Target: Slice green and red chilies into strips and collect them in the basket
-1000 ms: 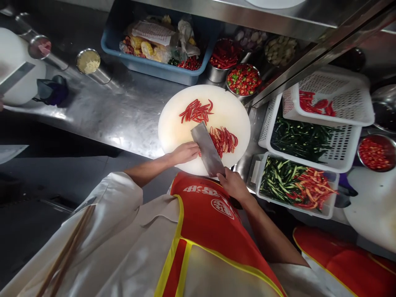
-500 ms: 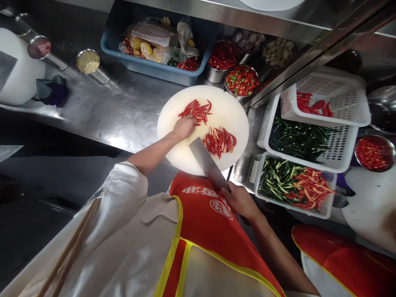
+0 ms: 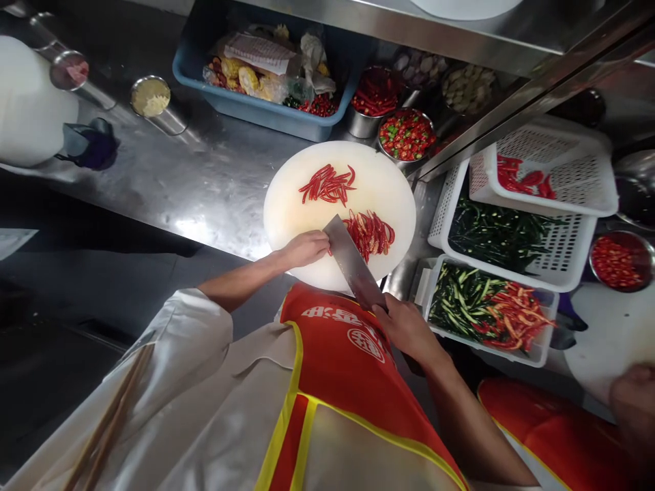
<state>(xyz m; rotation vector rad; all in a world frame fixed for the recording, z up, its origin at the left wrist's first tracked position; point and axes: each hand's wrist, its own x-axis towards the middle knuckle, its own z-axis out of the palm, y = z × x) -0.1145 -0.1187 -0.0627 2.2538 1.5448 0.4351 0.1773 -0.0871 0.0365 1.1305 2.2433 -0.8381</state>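
Note:
My right hand (image 3: 409,326) is closed round the handle of a cleaver (image 3: 353,262), its broad blade angled over the round white cutting board (image 3: 284,177). Close against the blade's left side, my left hand (image 3: 308,247) has its fingers curled together on a red chili pepper, of which only a small bit shows below the fingertips. A pile of red chilies (image 3: 327,184) lies on the far part of the board. Cut red chilies (image 3: 372,233), showing pale insides, are heaped just right of the blade, which partly covers them.
Behind the board stand a blue tub (image 3: 266,116) and a metal pot of chopped chilies (image 3: 406,134). To the right are white baskets (image 3: 557,256) and a clear bin of cut peppers (image 3: 491,307). A co-worker's hand (image 3: 634,399) is at far right.
My left hand has moved from the far chili pile toward me, to the blade's side. The cleaver has shifted slightly. A co-worker's hand shows more at the right edge.

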